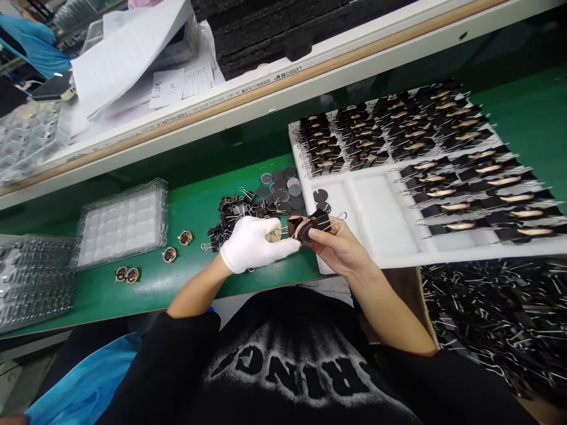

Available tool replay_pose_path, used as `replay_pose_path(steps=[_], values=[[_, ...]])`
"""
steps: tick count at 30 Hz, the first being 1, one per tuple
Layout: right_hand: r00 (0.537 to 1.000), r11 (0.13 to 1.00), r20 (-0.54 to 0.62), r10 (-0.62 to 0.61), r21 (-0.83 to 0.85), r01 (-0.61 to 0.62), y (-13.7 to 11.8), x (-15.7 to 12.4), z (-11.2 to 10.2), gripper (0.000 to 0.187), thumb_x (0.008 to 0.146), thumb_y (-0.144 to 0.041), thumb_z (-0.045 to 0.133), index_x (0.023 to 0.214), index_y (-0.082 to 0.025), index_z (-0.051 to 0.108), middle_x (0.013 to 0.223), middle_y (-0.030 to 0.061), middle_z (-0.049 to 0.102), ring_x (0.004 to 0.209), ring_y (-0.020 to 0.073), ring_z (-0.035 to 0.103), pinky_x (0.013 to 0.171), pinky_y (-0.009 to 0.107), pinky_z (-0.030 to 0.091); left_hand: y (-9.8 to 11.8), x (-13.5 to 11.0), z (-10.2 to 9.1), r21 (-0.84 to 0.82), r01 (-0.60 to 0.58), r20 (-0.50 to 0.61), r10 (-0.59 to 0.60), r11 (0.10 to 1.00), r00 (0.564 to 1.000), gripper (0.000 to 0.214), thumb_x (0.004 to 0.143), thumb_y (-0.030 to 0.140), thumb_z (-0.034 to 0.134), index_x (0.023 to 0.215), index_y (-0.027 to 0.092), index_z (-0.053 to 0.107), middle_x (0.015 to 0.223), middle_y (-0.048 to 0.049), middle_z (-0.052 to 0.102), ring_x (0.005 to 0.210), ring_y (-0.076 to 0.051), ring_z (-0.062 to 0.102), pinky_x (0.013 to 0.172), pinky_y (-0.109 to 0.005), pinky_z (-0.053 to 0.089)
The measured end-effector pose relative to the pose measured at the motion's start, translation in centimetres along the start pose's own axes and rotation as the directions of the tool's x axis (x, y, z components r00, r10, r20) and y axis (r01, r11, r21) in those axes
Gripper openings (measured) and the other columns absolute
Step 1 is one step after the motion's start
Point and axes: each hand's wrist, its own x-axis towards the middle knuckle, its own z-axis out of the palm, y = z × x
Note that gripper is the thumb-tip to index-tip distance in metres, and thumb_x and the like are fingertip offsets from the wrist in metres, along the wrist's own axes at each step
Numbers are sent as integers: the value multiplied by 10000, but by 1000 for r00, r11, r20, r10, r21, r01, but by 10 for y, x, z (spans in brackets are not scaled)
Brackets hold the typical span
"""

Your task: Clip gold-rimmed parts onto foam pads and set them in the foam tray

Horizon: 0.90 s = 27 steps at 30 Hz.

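Note:
Between my hands is a round black piece point(305, 231) with a pale edge, with black binder clips point(322, 219) clamped on it. My right hand point(341, 247), bare, is closed around it, thumb on the black face. Wearing a white glove, my left hand point(252, 243) pinches a binder clip point(293, 225) by its wire handles at the left side of the piece. A heap of black binder clips point(234, 212) lies just behind the left hand. Beyond it are several dark round discs point(281, 188), and a few more rest by the tray.
A white foam tray point(372, 203) at right carries rows of clipped round pieces point(443, 124). Below it stands a box full of binder clips point(500, 319). Clear plastic trays point(121, 221) and several small gold-rimmed round parts point(169, 254) lie left on the green table point(190, 283).

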Motion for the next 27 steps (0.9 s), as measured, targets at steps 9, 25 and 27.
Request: replay_pose_path(steps=[9, 25, 27], values=[[987, 995, -128, -96, -35, 92, 1, 0, -7, 358, 703, -418, 944, 984, -240, 812, 1136, 79, 803, 980, 238, 753, 852, 365, 618, 13, 1, 6, 16, 118, 22, -118, 993, 993, 396, 876, 583, 642, 754, 222, 535, 551, 65, 524, 497, -103, 467, 554, -255, 355], [965, 987, -216, -147, -91, 130, -2, 5, -24, 393, 625, -399, 996, 874, -235, 740, 901, 6, 776, 835, 174, 726, 796, 343, 623, 8, -2, 6, -251, 201, 256, -135, 947, 957, 430, 950, 520, 540, 669, 194, 548, 462, 73, 486, 432, -76, 451, 496, -215, 361], [965, 986, -211, -155, -98, 137, 0, 4, -25, 387, 625, -408, 994, 860, -231, 742, 883, 8, 772, 833, 176, 725, 780, 334, 620, 10, -2, 8, -279, 243, 305, -155, 929, 940, 418, 961, 515, 533, 692, 197, 562, 461, 74, 532, 426, -84, 508, 516, -213, 414]])
